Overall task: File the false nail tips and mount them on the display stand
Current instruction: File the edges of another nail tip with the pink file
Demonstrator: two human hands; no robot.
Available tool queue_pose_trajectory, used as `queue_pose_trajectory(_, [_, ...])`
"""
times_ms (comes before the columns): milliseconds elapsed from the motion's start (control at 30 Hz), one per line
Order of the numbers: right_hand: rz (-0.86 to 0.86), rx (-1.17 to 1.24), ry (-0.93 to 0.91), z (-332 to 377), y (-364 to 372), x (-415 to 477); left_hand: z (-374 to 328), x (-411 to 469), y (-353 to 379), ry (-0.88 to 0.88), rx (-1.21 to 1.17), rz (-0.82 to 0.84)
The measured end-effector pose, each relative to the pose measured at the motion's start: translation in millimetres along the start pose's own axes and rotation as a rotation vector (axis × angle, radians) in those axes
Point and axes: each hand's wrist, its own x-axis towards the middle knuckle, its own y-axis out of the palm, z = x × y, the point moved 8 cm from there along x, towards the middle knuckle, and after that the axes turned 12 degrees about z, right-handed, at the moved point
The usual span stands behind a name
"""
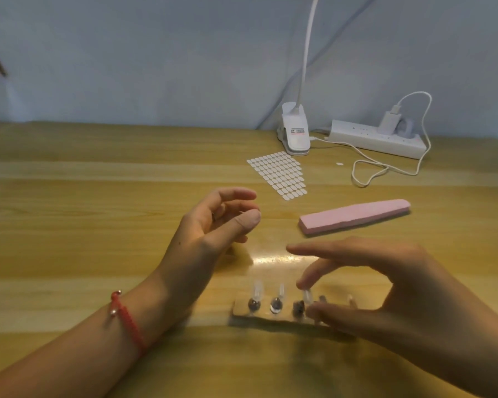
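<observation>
1. Closest in, the display stand (241,311) lies on the tabletop (69,196), well back from its near edge. The right hand (400,297) arches over the stand's right half. Its thumb and a bent finger pinch a clear nail tip (308,295) at one of the posts, and its forefinger points left. Blur hides whether the tip is seated.
2. Left of that pinch, three mounted tips (276,305) stand in a row. The posts under the right hand look bare, though this is hard to tell. Mounting seems to be the step in hand.
3. The left hand (210,234) hovers just beyond the stand's left end, fingers loosely curled, thumb and forefinger apart, holding nothing visible. A red bracelet (127,320) circles its wrist.
4. The next move likely calls for pressing the tip home and then lifting straight off, because the neighbouring tips sit close. The left hand could steady the stand.
5. Farther off, the pink file (354,215) lies untouched, with the adhesive tab sheet (279,175) beyond it.
6. Farthest, the clip lamp (295,133), power strip (377,139) and looping cable (385,168) crowd the far right. The freer room to move is on the left.
</observation>
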Motion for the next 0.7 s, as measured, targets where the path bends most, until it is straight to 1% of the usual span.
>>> queue_pose_trajectory(133, [0.017,-0.105,0.0,-4,4,2,1,1,-2,0.007,-0.005,-0.01])
queue_pose_trajectory(200, [0.005,-0.159,-0.023,-6,2,-3,2,1,-2,0.011,-0.005,-0.009])
queue_pose_trajectory(300, [-0.011,-0.218,-0.003,-9,1,-7,3,2,-3,0.015,-0.003,-0.006])
queue_pose_trajectory(367, [-0.076,-0.339,-0.073,-3,2,-10,4,2,-3,0.014,-0.007,-0.004])
queue_pose_trajectory(467, [-0.199,-0.63,-0.249,17,12,-20,5,1,-4,0.017,-0.01,-0.003])
queue_pose_trajectory(500, [-0.245,-0.666,-0.285,20,11,-27,4,0,-4,0.021,-0.004,-0.004])
queue_pose_trajectory(533, [-0.257,-0.638,-0.28,17,4,-24,3,0,-4,0.031,0.008,-0.011])
queue_pose_trajectory(567, [-0.254,-0.557,-0.229,12,-5,-19,1,-1,-5,0.047,0.023,-0.023])
queue_pose_trajectory(600, [-0.236,-0.412,-0.147,5,-17,-10,-2,-2,-5,0.068,0.043,-0.037])
queue_pose_trajectory(667, [-0.207,-0.036,0.016,-13,-31,7,-8,-5,-2,0.103,0.112,-0.026])
queue_pose_trajectory(700, [-0.253,0.078,0.029,-17,-35,10,-10,-6,4,0.104,0.17,0.009])
